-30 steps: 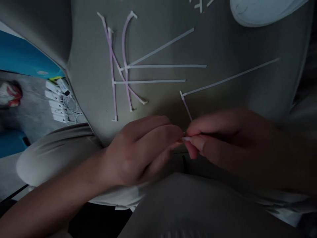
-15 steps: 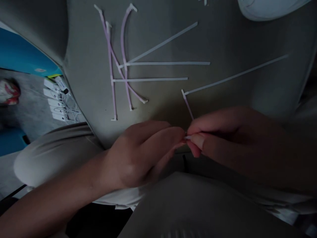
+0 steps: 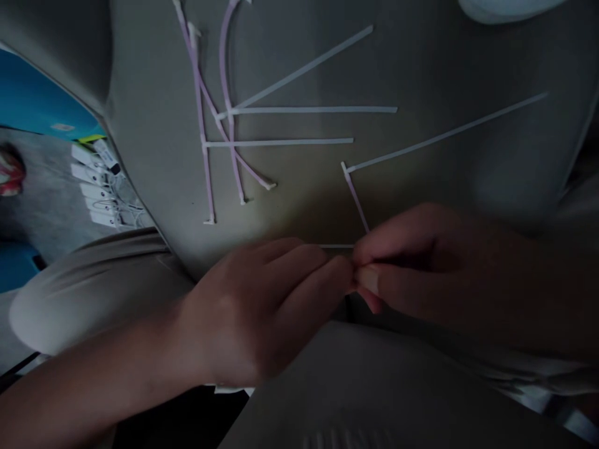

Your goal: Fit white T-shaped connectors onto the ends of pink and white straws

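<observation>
Now we log a small change at the fingertips: the white tip that showed between the hands half a second ago is hidden, and the left hand (image 3: pixel 271 302) has rolled further over, knuckles up. Its fingers are drawn in narrow against the right hand's; we cannot tell what they grip.

The right hand (image 3: pixel 416 265) is pinched, thumb against fingers. The purple tube (image 3: pixel 358 202) runs in behind its index finger, so we judge it is holding that. The tube's upper end sits in a white T-joint (image 3: pixel 345 168), and a pale stick (image 3: pixel 447 132) slants from there to the right over the grey surface (image 3: pixel 421 68).

Newly visible: a thin pale strip (image 3: pixel 336 246) behind the fingertips, spanning the gap between both hands (its ends are covered). We read the join as closer-pressed, though unconfirmed.

Left of this, three similar pieces (image 3: pixel 231 144) lie crossed, untouched.
</observation>
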{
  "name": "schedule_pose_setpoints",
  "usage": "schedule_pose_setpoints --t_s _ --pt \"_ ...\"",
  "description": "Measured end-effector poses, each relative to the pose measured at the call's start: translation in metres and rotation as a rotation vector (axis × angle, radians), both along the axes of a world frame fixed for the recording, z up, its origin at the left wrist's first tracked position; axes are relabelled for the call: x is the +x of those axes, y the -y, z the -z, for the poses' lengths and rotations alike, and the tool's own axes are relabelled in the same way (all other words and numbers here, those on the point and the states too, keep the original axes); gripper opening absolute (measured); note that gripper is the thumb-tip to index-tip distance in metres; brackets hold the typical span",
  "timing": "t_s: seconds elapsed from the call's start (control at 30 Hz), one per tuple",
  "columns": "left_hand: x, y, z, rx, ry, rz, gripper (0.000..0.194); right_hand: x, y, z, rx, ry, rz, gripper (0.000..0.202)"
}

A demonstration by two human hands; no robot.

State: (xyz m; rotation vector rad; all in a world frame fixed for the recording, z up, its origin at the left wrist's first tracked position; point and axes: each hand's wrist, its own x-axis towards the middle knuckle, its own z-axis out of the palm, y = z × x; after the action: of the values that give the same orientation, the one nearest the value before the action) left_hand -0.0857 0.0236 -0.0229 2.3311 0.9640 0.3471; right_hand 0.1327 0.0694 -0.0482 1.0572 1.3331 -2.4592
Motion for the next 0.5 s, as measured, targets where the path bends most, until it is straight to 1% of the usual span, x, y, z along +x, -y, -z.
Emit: schedule_pose_setpoints --t_s 0.07,0.13,0.23,0.27,0.4,0.5 --pt "0.000 0.000 -0.001 -0.002 -0.008 -0.007 0.028 0.002 0.001 0.003 -0.010 0.011 -0.028 0.032" --pt "-0.001 -0.002 -0.002 -0.006 -0.014 -0.009 0.028 0.000 -0.001 0.004 0.009 0.005 -0.027 0.033" --pt "-0.003 -0.009 -0.001 -0.051 -0.008 -0.026 0.029 -0.005 -0.008 0.001 0.073 0.002 0.034 0.030" --pt "-0.004 -0.012 0.000 -0.077 0.017 -0.035 0.028 -0.006 -0.011 -0.002 0.090 -0.036 0.073 0.027" --pt "-0.007 -0.018 0.003 -0.170 0.187 -0.094 0.016 -0.007 -0.020 -0.010 0.154 -0.070 0.107 0.026" --pt "-0.006 -0.018 0.006 -0.175 0.230 -0.158 0.011 -0.005 -0.021 -0.013 0.161 -0.057 0.159 0.026"
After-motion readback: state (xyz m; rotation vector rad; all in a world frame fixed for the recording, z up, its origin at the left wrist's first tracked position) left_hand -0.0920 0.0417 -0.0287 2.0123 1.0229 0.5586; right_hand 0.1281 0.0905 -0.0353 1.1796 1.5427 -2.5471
